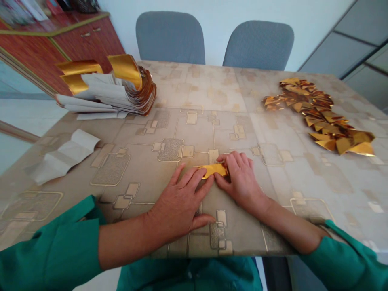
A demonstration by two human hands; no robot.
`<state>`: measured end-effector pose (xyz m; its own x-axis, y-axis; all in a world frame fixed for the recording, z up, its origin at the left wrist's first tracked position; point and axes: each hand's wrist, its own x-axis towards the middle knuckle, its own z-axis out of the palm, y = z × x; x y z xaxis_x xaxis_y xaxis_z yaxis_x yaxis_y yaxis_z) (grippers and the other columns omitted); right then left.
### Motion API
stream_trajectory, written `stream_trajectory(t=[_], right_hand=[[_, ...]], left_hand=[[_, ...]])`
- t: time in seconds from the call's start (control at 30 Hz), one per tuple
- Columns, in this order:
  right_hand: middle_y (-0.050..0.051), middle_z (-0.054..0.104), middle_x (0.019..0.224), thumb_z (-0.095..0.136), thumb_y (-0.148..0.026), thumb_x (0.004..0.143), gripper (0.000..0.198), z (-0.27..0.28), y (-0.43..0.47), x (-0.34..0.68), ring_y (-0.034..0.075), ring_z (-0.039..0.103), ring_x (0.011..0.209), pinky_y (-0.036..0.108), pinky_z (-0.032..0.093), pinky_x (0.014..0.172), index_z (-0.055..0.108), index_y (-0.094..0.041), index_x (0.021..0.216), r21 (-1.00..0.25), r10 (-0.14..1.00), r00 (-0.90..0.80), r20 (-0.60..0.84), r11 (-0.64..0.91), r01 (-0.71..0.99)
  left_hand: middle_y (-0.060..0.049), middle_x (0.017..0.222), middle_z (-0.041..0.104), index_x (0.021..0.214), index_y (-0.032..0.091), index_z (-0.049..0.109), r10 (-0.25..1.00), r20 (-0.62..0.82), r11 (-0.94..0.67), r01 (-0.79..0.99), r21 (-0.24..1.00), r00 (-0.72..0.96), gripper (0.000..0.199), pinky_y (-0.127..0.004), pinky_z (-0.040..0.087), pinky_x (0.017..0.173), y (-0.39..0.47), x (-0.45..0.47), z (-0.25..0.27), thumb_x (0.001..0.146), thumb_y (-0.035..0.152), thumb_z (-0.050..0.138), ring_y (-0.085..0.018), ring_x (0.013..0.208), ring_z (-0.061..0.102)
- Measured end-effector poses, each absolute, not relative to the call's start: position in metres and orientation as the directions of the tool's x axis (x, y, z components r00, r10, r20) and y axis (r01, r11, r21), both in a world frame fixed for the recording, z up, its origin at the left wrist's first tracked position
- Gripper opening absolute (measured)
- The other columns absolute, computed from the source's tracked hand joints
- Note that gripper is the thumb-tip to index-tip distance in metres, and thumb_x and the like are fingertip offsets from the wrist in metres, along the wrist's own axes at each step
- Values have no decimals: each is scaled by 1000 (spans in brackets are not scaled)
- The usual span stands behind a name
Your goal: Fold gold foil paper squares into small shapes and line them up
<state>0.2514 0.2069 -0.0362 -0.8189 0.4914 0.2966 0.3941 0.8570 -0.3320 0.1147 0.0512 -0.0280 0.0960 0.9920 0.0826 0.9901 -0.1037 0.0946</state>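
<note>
A small strip of folded gold foil paper (211, 170) lies flat on the patterned tablecloth in front of me. My left hand (182, 202) rests palm down with its fingers stretched out, the fingertips pressing the strip's left part and the thumb spread apart. At the other end, my right hand (242, 178) has its thumb and curled fingers around the strip, hiding that tip. On the left lies a creased pale sheet (65, 157), apart from both hands.
A thick stack of gold and white paper sheets (121, 91) stands at the back left of the table (194, 129). Several folded gold foil pieces (324, 117) form a pile at the right. Two grey chairs (169, 38) and a reddish wooden cabinet (81, 40) are beyond the table.
</note>
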Motion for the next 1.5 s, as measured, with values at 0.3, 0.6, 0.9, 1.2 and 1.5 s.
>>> stream_trajectory(t=[0.3, 0.6, 0.9, 1.2, 1.5], right_hand=[[7, 61, 100, 56, -25, 85, 18, -39, 210, 255, 27, 51, 93, 39, 33, 82, 55, -20, 103, -331, 536, -808, 245, 830, 450], [6, 61, 100, 56, -24, 84, 20, -39, 211, 255, 26, 51, 94, 38, 32, 82, 57, -20, 103, -318, 532, -813, 237, 833, 452], [8, 63, 101, 56, -28, 83, 26, -39, 209, 248, 27, 52, 94, 39, 32, 85, 57, -18, 107, -308, 565, -788, 245, 816, 489], [8, 63, 101, 57, -23, 81, 30, -39, 215, 261, 27, 51, 95, 39, 33, 86, 57, -17, 110, -263, 562, -781, 274, 825, 501], [5, 63, 98, 51, -10, 82, 28, -35, 222, 262, 23, 52, 93, 36, 33, 82, 60, -18, 107, -385, 498, -816, 293, 843, 376]], left_hand=[[-17, 147, 45, 147, 19, 42, 986, 83, -151, 985, 84, 144, 79, -59, 18, 118, 50, 101, -25, 87, 69, 55, -34, 135, 42], [-17, 159, 29, 147, 26, 45, 993, 76, -91, 996, 11, 90, 74, -62, 19, 116, 20, 77, -25, 87, 68, 57, -38, 146, 27], [-13, 146, 52, 131, 12, 59, 953, 207, -221, 975, -20, 220, 65, -51, 10, 124, 32, 81, -26, 93, 65, 51, -31, 141, 39], [-12, 135, 62, 118, 11, 63, 943, 241, -224, 973, -47, 229, 48, -53, 13, 122, 37, 81, -23, 97, 53, 53, -30, 129, 52], [-9, 116, 68, 107, 17, 65, 926, 301, -230, 973, -26, 227, 26, -58, 20, 118, 51, 84, -27, 103, 34, 45, -26, 123, 55]])
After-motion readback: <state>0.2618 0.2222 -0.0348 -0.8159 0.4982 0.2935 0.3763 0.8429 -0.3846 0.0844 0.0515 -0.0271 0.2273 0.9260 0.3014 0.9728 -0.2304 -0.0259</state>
